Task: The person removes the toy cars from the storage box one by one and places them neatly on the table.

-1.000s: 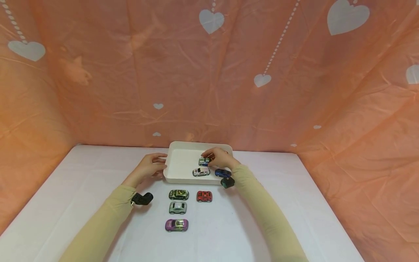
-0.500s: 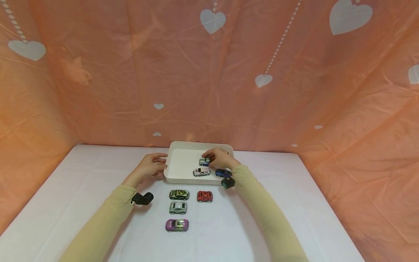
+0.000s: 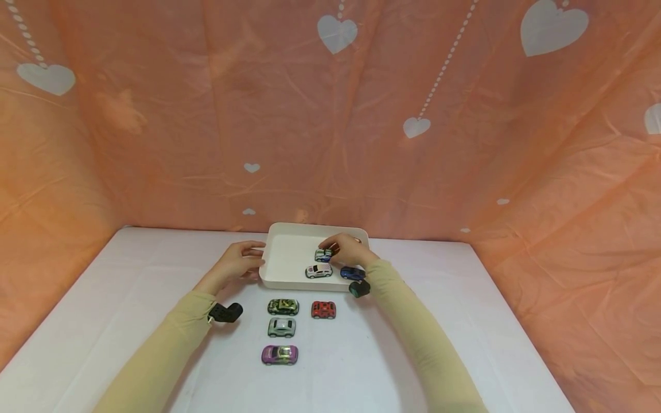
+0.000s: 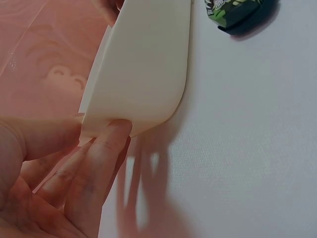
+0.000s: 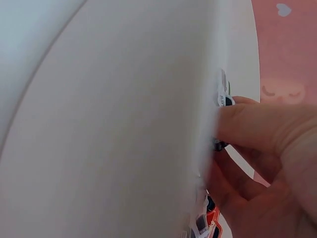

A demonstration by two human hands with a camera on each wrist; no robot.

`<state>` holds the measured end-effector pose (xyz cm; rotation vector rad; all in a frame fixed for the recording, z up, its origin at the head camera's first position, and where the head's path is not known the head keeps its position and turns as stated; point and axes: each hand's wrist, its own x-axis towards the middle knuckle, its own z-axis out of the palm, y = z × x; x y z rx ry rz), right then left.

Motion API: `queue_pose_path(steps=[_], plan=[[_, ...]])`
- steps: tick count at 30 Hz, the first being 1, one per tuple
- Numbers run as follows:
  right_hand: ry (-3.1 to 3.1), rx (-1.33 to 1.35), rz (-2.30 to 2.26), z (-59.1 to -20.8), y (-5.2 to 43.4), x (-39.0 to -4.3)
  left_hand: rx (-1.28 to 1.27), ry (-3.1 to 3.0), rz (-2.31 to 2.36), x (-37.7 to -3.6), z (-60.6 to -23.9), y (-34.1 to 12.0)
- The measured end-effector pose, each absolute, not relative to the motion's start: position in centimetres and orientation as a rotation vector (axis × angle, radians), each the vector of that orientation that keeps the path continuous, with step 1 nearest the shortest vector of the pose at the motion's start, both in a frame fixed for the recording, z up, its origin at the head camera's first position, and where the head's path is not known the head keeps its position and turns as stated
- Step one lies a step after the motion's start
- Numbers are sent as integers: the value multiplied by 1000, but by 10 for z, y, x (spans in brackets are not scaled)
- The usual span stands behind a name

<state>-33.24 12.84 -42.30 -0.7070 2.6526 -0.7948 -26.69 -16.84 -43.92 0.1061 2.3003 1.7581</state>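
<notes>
A white tray [image 3: 289, 284] lies at the back of the table. My left hand [image 3: 236, 265] holds its left end; in the left wrist view fingers [image 4: 101, 158] press its outer wall near the corner. Inside the tray's right half, my right hand [image 3: 348, 249] pinches a green, white and blue toy car [image 3: 323, 255], partly covered by the fingers. Just in front of that car stands a white toy car [image 3: 318, 271], with a dark blue toy car [image 3: 353, 273] to its right. An orange-red car [image 5: 213, 218] shows partly below the fingers in the right wrist view.
In front of the tray, a green camouflage car [image 3: 283, 307], a silver car [image 3: 281, 327] and a purple car [image 3: 279, 355] form a column. A red car [image 3: 323, 310] stands right of the camouflage one. An orange curtain with hearts [image 3: 335, 115] hangs behind the table.
</notes>
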Motion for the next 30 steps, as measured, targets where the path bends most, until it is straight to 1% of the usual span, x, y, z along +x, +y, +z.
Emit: queue_pose_path(steps=[13, 30], plan=[[2640, -766, -830, -417, 135, -331, 121, 2324, 1758, -266, -439, -168], [2634, -894, -883, -403, 148, -317, 104, 2334, 1720, -265, -437, -169]])
